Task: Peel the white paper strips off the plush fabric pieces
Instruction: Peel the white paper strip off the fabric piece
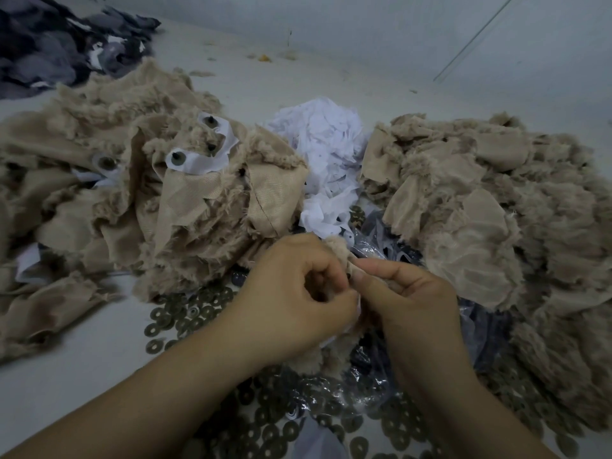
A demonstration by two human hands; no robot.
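At the far left a heap of dark grey fabric (63, 44) is lying at the back of the pale desk (82, 369), and in front of it a big pile of tan plush pieces (132, 200) is sprawling, several of them still carrying white paper strips (198, 162) with dark studs poking through. Flat round washers (185, 318) are lying scattered on the desk just below that pile. The left hand (291, 304) is curling its fingers tightly, pinching a small tan plush piece (341, 250) at the centre; the right hand (414, 293) is meeting it there, thumb and forefinger pinching the same piece, and a sliver of white is showing between the two hands. Behind the hands a crumpled mound of loose white paper (324, 150) is sitting between the piles. Crinkled clear plastic (367, 246) is lying near the right hand, and another tan plush pile (490, 210) is filling the right side.
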